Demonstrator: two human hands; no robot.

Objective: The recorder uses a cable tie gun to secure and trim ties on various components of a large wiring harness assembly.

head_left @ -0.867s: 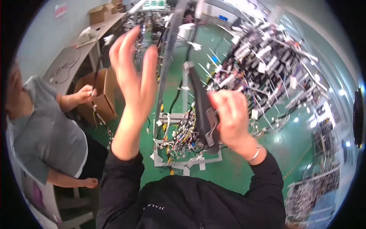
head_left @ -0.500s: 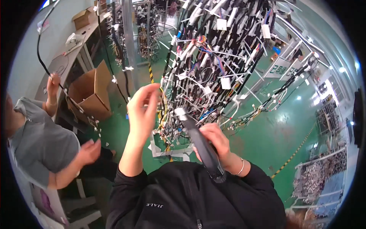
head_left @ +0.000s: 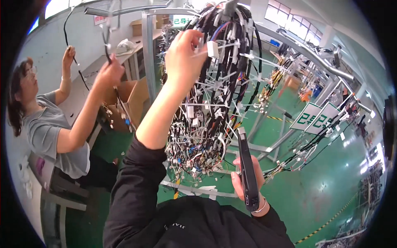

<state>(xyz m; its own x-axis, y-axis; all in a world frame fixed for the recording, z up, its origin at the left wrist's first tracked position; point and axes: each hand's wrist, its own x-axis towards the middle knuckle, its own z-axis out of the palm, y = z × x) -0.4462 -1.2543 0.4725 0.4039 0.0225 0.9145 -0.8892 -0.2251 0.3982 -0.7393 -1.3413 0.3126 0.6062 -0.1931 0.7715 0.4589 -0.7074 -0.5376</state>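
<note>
A thick hanging bundle of black wiring harnesses [head_left: 221, 87] fills the middle of the head view, bristling with white cable ties and connectors. High on its left side is my left hand [head_left: 184, 58], raised with thumb and fingers apart and partly curled. Close to that thumb hangs a white tag [head_left: 213, 49]; whether they touch is unclear. Lower down, right of the bundle, my right hand [head_left: 257, 175] is closed round a black cable tie gun [head_left: 247, 171]. Its metal nose points up and away from me, apart from the harnesses.
A metal rack [head_left: 147, 53] carries the bundle. At the left, a co-worker [head_left: 58, 120] handles a hanging dark cable beside an open cardboard box [head_left: 138, 97]. More harnesses [head_left: 306, 151] hang at the right near white signs [head_left: 306, 118]. The floor [head_left: 314, 190] is green.
My left hand has risen to the upper part of the bundle. My right hand has moved right with the cable tie gun. The view has tilted up, and the co-worker's nearer hand has risen.
</note>
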